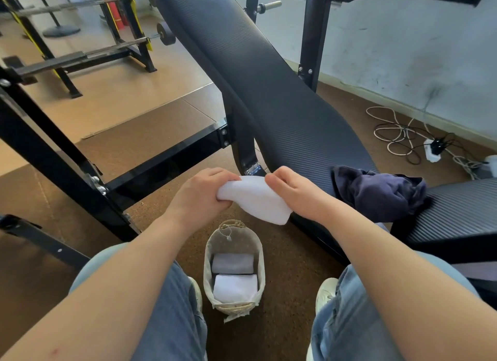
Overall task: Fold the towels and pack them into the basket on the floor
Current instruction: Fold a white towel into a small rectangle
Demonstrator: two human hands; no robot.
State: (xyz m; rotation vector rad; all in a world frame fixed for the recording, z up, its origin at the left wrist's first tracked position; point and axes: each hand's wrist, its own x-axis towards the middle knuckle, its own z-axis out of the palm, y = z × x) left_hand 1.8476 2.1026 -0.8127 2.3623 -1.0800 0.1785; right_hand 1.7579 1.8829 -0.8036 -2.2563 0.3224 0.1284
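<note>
**Held Towel: Material Behaviour and Grip Points**

**Position.** The small, partly folded white towel point(256, 199) is held in the air above the far end of the oval, cloth-lined woven basket point(261, 264) and does not touch it. The basket stands on the brown floor between the person's feet.

**Grip state.** The left hand point(201, 191) grasps the towel's left end, with its fingers point(223, 174) curled over the top edge. The right hand point(293, 191) grasps the right end in the same way. Neither hand is free.

**Handling (judgement).**
- The towel looks light, soft and limp, and it droops on its lower right side.
- It is not fragile and is unlikely to slip.
- The layers will probably fall apart if one end is let go.
- Hold it at the folded edge and corners and pinch all layers together.
- Lower it flat into the basket.

**Inside the basket.** A pale grey folded towel point(232, 263) lies at the far end. A second white folded towel point(235, 288) lies at the near end, touching the grey one. Together they appear to cover the bottom, so the held towel probably goes on top.

**Right of the basket and beyond it.** A crumpled dark navy cloth point(376, 194) rests on the black ribbed padded table point(269, 92). It is probably the next item to fold.
</note>
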